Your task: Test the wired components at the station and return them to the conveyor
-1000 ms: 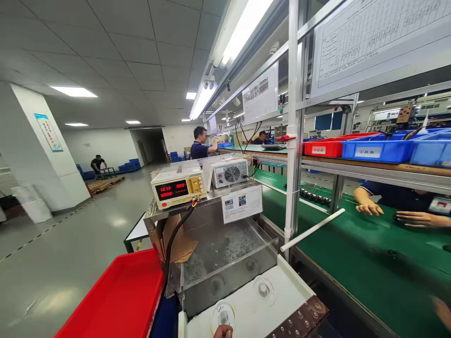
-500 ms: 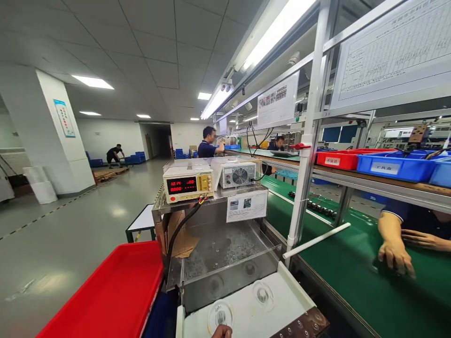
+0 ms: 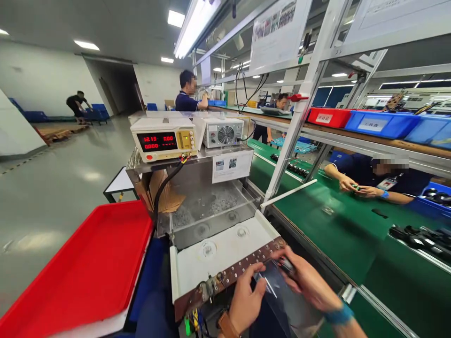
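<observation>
Low in the frame's centre, just beneath the studded brown strip slanting up to the right: right hand pinched shut on a small dark part, left hand curled onto the clear bag between them, the part lying right of its fingertips.

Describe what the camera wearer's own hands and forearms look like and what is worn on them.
Both hands are bare, with no gloves. The left hand has a brown strap with a metal buckle at its wrist, probably a watch. The right hand has a blue band around its wrist. No sleeves show on either forearm.
</observation>
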`<state>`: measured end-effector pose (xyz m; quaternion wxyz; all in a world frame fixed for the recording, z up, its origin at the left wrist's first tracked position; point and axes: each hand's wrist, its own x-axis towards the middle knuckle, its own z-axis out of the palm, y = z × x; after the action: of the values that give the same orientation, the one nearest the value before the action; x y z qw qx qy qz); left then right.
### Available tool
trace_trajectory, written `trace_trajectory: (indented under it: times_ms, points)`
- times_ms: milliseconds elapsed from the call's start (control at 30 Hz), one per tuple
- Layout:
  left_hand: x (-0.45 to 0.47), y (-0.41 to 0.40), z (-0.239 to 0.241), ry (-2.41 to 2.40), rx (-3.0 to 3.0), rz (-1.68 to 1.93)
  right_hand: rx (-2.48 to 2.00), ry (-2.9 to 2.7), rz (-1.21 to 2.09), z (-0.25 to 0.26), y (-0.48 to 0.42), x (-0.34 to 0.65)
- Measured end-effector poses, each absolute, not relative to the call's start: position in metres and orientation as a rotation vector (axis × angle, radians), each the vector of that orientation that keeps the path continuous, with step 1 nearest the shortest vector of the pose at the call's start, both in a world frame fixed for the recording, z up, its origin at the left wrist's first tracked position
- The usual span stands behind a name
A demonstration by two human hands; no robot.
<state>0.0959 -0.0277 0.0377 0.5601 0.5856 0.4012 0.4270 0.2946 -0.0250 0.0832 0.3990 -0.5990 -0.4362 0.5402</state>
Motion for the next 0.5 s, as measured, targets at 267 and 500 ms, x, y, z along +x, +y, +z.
trace_trajectory:
  times_ms: [267,500]
  points:
    - [0.081,-0.056,-0.003,0.747,0.764,0.981,-1.139,-1.001,1.896,0.048,0.067,0.161]
    - [0.037,-0.092,-0.051,0.95,0.631,0.862,-1.73,-1.751,0.985,-0.018,0.115,0.12]
